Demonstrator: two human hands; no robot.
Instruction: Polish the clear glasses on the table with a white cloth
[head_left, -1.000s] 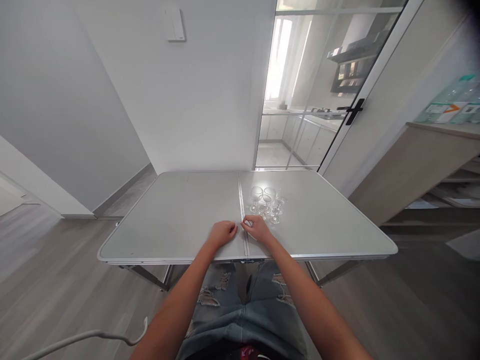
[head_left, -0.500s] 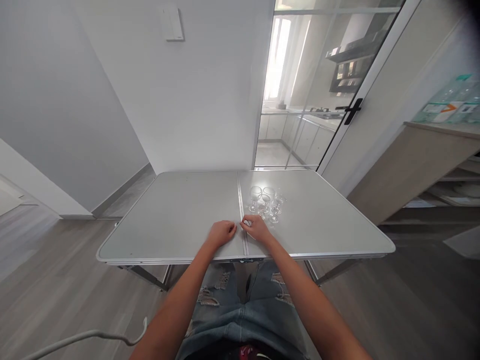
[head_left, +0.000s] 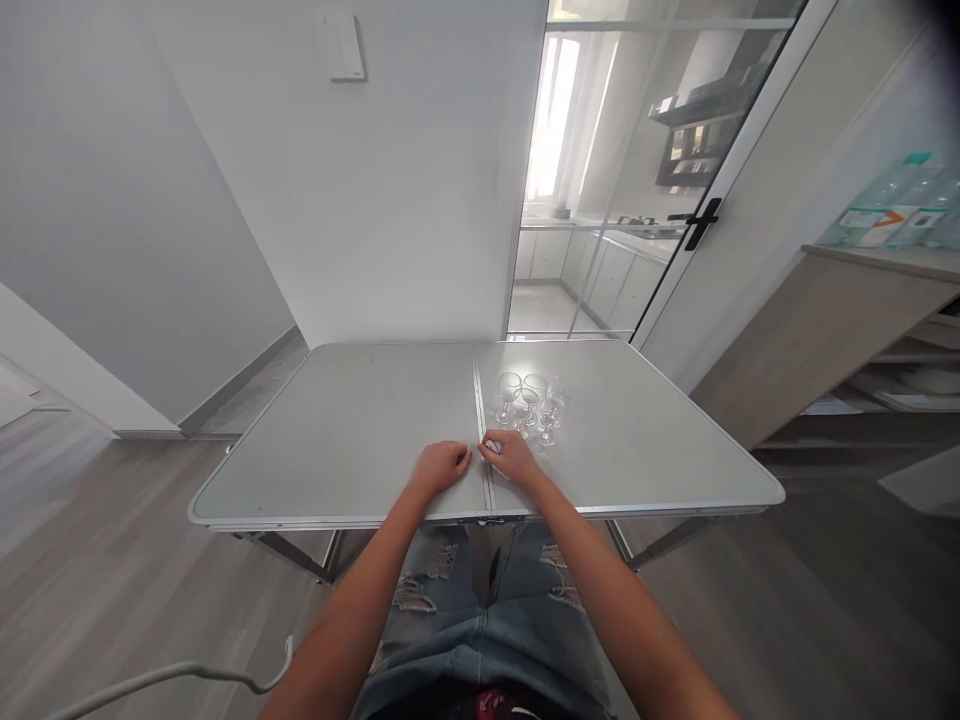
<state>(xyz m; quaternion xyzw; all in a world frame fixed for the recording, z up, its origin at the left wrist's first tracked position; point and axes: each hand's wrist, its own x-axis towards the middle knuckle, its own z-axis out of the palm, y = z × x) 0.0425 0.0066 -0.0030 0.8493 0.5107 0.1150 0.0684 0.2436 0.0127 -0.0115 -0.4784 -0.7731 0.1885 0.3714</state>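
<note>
My left hand [head_left: 442, 467] rests on the tabletop just left of the centre seam, its fingers curled into a loose fist with nothing visible in it. Opposite it, a short gap away, my right hand [head_left: 511, 457] is closed too, thumb against the fingers. A small pale patch shows between its thumb and forefinger; I cannot tell whether that is an object or the table. Right behind the right hand stands a cluster of several clear stemmed glasses [head_left: 533, 388], small and see-through, on the right half of the folding table [head_left: 360, 420]. Neither hand visibly grips a glass.
The table's metal seam [head_left: 477, 385] runs front to back between its halves. Behind it are a white wall [head_left: 420, 200] and a glass door [head_left: 592, 180]. A wooden shelf [head_left: 817, 330] with plastic bottles [head_left: 892, 215] stands at right. A pale cable [head_left: 187, 668] crosses the lower left.
The view has shifted very slightly. Both hands and the glasses keep their places on the table.
</note>
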